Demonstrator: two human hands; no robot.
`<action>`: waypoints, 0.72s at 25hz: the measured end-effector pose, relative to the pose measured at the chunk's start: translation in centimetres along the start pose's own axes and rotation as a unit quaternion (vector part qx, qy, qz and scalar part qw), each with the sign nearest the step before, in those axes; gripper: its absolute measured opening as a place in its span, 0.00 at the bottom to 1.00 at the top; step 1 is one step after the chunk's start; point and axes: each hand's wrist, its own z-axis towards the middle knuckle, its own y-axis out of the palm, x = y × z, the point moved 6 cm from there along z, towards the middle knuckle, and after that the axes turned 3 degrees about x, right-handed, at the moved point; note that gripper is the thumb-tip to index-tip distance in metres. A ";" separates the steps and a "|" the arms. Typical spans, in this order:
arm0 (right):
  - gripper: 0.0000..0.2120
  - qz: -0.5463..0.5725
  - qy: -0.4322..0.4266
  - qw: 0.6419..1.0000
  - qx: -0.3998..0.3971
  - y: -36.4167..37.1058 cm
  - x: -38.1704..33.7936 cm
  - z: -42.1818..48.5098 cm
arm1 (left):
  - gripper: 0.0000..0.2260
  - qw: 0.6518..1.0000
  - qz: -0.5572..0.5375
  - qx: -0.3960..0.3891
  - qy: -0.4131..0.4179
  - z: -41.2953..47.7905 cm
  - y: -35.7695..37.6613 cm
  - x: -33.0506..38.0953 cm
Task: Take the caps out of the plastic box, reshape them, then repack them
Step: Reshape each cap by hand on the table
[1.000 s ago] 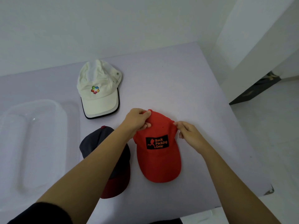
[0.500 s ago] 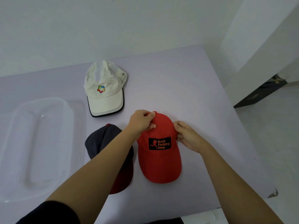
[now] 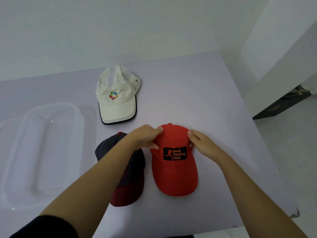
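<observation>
A red cap (image 3: 174,170) with a black "Back Packing Gear" patch lies on the table, brim toward me. My left hand (image 3: 145,137) grips the left side of its crown with thumb and fingers. My right hand (image 3: 201,143) grips the right side of the crown. To the left lies a dark navy cap (image 3: 130,186) with a maroon brim, partly hidden under my left forearm. A white cap (image 3: 116,97) with a coloured logo rests farther back. The clear plastic box (image 3: 42,152) stands empty at the left.
The pale lilac table (image 3: 197,93) ends at a right edge beside a white wall and a dark doorway (image 3: 281,103). The near table edge runs just below my forearms.
Both hands have shifted from pinching the top of the red cap's crown to holding its two sides. The crown now looks rounder and fuller.
</observation>
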 end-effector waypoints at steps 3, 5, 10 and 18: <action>0.17 0.061 -0.011 0.998 -0.008 0.2 -0.3 0.4 | 0.21 0.995 0.053 0.060 0.056 -0.1 1.5 -0.2; 0.18 0.117 -0.012 0.993 -0.008 -0.2 -0.6 0.5 | 0.20 0.988 0.052 0.100 0.108 -0.3 1.9 0.3; 0.16 0.213 0.001 0.976 -0.044 -0.3 0.1 1.3 | 0.21 0.967 0.108 0.166 0.158 0.1 0.3 1.0; 0.15 0.214 0.040 0.975 -0.047 -0.2 -0.4 1.5 | 0.14 0.966 -0.253 0.023 -0.044 1.1 1.9 -1.0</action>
